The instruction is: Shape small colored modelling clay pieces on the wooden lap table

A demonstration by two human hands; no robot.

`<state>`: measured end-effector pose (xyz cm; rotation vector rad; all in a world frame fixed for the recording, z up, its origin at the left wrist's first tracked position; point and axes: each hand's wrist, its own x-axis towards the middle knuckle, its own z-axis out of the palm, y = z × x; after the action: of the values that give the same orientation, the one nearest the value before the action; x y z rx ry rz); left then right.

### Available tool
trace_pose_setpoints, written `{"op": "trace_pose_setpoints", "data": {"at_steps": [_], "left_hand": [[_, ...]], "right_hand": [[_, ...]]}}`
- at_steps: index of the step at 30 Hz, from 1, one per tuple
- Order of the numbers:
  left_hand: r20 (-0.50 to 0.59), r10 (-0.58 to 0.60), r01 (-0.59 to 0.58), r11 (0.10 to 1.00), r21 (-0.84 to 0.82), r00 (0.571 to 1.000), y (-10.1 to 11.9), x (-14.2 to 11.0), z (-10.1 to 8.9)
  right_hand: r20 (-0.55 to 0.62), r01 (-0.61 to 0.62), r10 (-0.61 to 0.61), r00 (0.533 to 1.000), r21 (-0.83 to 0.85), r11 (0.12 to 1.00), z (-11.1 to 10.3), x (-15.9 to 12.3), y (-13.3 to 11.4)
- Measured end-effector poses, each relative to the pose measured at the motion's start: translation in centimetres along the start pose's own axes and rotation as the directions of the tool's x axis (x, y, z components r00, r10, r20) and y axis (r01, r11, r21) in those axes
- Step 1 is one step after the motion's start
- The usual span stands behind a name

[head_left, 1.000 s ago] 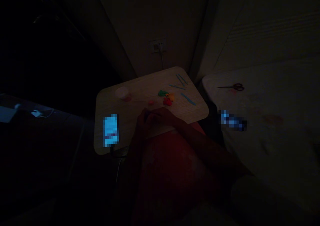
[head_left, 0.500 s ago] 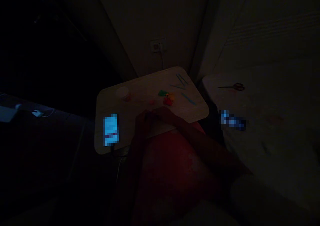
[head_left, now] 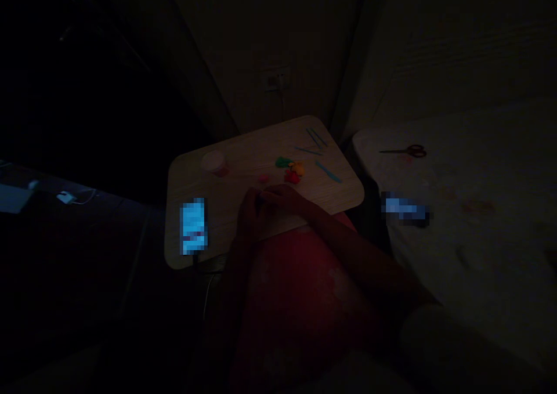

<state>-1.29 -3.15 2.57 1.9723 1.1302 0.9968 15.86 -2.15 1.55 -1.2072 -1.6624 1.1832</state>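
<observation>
The light is very dim. My left hand and my right hand meet over the near edge of a small pale table, fingers curled towards each other. Anything between them is hidden in shadow. Just beyond the fingertips lies a small pink lump. Behind my right hand are a red lump, a yellow-orange lump and a green lump, soft-looking like modelling clay and touching one another. Further right lies a blue tool, with several thin blue sticks behind it.
A lidded tub stands at the table's left. A lit phone with a cable lies at the front left. On the pale surface to the right are scissors and a blurred-out bright device. A wall socket is behind.
The picture is slightly brighter. My hands have shifted only a little, staying together at the same place; the lumps, tools and tub have not moved.
</observation>
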Motion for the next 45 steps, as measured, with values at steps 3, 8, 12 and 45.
{"op": "trace_pose_setpoints", "data": {"at_steps": [3,8,12,45], "left_hand": [[-0.023,0.03,-0.031,0.998,-0.056,0.999,0.2,0.1,-0.1],[-0.02,0.06,-0.061,0.996,-0.062,0.998,0.2,0.1,-0.1],[-0.025,0.081,-0.082,0.997,-0.005,0.996,0.0,0.1,-0.1],[-0.071,-0.172,0.158,0.972,-0.174,0.983,-1.8,0.6,0.0]], "right_hand": [[0.021,0.013,-0.013,1.0,0.015,1.0,0.0,0.1,0.2],[0.016,0.066,-0.065,0.998,-0.028,0.997,-0.2,0.1,0.4],[0.028,0.096,-0.096,0.995,-0.002,0.995,-0.3,0.0,0.5],[0.043,0.146,-0.14,0.989,-0.19,0.971,-0.1,-0.7,0.0]]}}
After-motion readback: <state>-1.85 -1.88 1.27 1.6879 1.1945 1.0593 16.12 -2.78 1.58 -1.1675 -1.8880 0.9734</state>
